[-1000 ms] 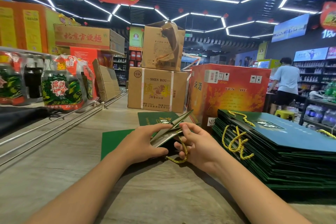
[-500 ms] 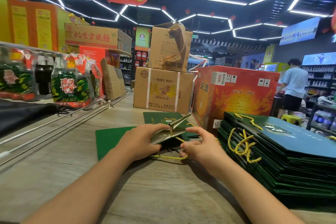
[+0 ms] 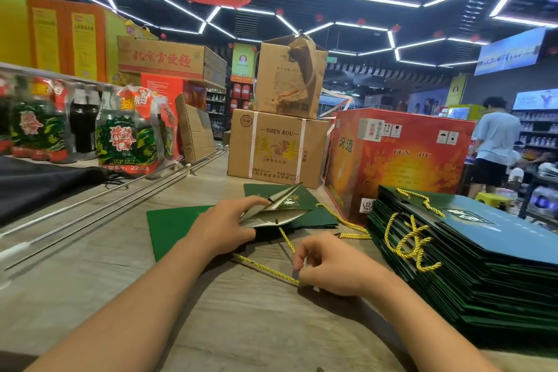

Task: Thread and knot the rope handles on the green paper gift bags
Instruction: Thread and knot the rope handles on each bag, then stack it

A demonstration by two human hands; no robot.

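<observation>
— On the wooden counter (image 3: pixel 241 326), what has changed since half a second ago?
— The right hand (image 3: pixel 332 269) has drawn back toward the person, away from the bag's mouth. It was close against the paper before; now it sits well nearer, and the yellow rope (image 3: pixel 265 269) stretches out in two strands between bag and hand.
— And its fingers?
— Curled, pinching the rope at the fingertips (image 3: pixel 299 263). One strand runs up to the bag's rim, the other slants left across the wood.
— The left hand (image 3: pixel 226 226)?
— Much as it was: fingers bent over the folded green gift bag (image 3: pixel 280 214), gripping its open top edge and pressing it to the counter.
— Describe the bag.
— Stiff matte paper, dark green outside, pale grey inside, folded flat with a pointed gusset lifting up. It lies on other flat green bags (image 3: pixel 169 229) in the middle of the counter.
— The rope's texture?
— Twisted cord, glossy yellow. A loose piece (image 3: pixel 350 234) lies just right of the bag.
— To the right?
— A tall stack of finished bags (image 3: pixel 483 275), flat, with knotted yellow loops (image 3: pixel 410 241) draped on top. Behind stand brown cardboard cartons (image 3: pixel 277 148) and a red printed box (image 3: pixel 398 160).
</observation>
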